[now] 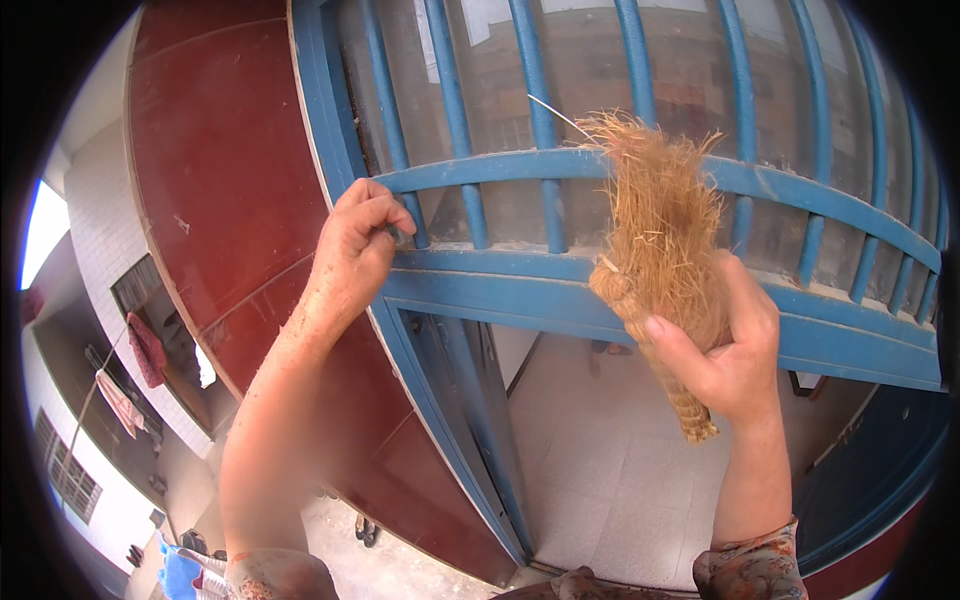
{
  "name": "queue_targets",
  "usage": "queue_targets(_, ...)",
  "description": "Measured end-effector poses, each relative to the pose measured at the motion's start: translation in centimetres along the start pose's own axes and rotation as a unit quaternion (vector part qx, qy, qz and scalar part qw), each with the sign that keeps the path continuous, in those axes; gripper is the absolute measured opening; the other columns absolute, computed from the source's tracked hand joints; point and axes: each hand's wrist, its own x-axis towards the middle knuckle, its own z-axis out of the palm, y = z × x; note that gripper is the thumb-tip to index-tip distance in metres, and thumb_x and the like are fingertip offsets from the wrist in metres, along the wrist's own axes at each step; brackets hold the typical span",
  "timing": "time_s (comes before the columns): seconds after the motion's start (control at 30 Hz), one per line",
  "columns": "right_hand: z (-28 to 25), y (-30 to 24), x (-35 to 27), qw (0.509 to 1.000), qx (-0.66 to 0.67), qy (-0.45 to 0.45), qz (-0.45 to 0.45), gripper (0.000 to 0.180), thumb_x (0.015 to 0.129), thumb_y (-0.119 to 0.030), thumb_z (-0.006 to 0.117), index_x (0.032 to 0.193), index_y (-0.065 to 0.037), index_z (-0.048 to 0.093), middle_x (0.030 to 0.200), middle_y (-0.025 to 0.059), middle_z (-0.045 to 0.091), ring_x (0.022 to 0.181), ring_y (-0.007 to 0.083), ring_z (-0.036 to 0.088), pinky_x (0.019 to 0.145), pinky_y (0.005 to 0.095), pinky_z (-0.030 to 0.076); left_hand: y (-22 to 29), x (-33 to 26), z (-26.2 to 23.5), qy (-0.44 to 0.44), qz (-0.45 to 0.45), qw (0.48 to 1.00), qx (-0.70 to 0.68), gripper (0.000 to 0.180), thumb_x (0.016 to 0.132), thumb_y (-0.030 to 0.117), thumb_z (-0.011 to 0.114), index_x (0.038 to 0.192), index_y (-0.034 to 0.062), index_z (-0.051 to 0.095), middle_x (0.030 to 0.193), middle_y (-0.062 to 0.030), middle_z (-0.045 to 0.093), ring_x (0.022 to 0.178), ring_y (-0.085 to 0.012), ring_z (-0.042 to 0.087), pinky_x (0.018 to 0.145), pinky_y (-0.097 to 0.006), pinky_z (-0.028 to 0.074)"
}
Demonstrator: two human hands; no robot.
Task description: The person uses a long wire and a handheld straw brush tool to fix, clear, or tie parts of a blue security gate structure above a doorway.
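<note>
The left forearm (275, 430) is leaning rightward, the left hand (352, 245) is curling its fingers (385, 212); the right forearm (752, 480) is standing nearly upright, the right hand (742, 350) is gripping, thumb (685, 355) pointing up-left.

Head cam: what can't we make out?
All in the head view:
Right hand: fingers partly hidden behind the straw brush.
Left hand: curled fingers hide whether it grips the blue rail.
Behind the window glass: obscured by reflections.
Blue cloth, lower left: cut off by the rim.
</note>
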Motion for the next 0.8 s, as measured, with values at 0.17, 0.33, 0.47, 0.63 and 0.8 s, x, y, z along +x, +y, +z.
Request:
queue_targets(0.17,0.0,0.4,-0.2,1.0,-0.015,-0.001,-0.008,0.03,0.066,-0.009,0.072,0.086,0.001,0.052,0.07,0.0113,0.052,0.059,0.0238,0.051,0.054,0.032,0.041,0.0,-1.2,2.2,0.002,0.108,0.968,0.228,0.036,0.063,-0.016,0.041,0.085,0.0022,0.062,0.085,-0.0068,0.043,0.084,-0.0195,0.046,0.075,-0.029,0.041)
queue_targets(0.33,-0.2,0.4,-0.2,1.0,-0.023,-0.011,-0.005,0.031,0.065,-0.009,0.072,0.086,0.001,0.052,0.071,0.0116,0.052,0.059,0.0252,0.051,0.054,0.0328,0.041,0.4,0.1,1.2,-0.084,-0.013,0.996,-0.026,0.027,0.065,-0.016,0.042,0.074,0.0028,0.059,0.084,-0.0012,0.042,0.083,-0.0137,0.044,0.078,-0.024,0.036)
queue_targets(0.47,-0.2,0.4,-0.1,1.0,-0.016,-0.005,-0.011,0.031,0.065,-0.009,0.072,0.086,0.001,0.051,0.071,0.0117,0.052,0.06,0.026,0.052,0.054,0.0336,0.041,1.2,0.2,-0.5,0.045,-0.029,0.982,-0.181,0.015,0.069,-0.009,0.044,0.067,0.0022,0.053,0.083,0.0009,0.044,0.08,-0.0103,0.042,0.076,-0.023,0.034)
queue_targets(0.63,-0.1,0.2,-0.1,0.999,-0.022,-0.014,-0.021,0.031,0.065,-0.009,0.073,0.085,0.0,0.051,0.071,0.0117,0.052,0.06,0.026,0.052,0.053,0.0335,0.041,-0.9,-2.4,0.4,0.076,-0.028,0.995,-0.059,0.015,0.068,-0.011,0.042,0.072,-0.0001,0.052,0.08,-0.0053,0.049,0.076,-0.0151,0.047,0.072,-0.026,0.038)
queue_targets(0.8,0.0,0.0,-0.1,0.998,-0.055,-0.016,-0.026,0.03,0.065,-0.009,0.073,0.084,0.0,0.051,0.07,0.011,0.053,0.059,0.0249,0.052,0.053,0.0327,0.041,-0.6,-6.1,2.9,0.049,-0.036,0.988,-0.14,0.014,0.075,-0.008,0.046,0.083,-0.0005,0.055,0.086,-0.0075,0.053,0.077,-0.017,0.05,0.072,-0.027,0.042)
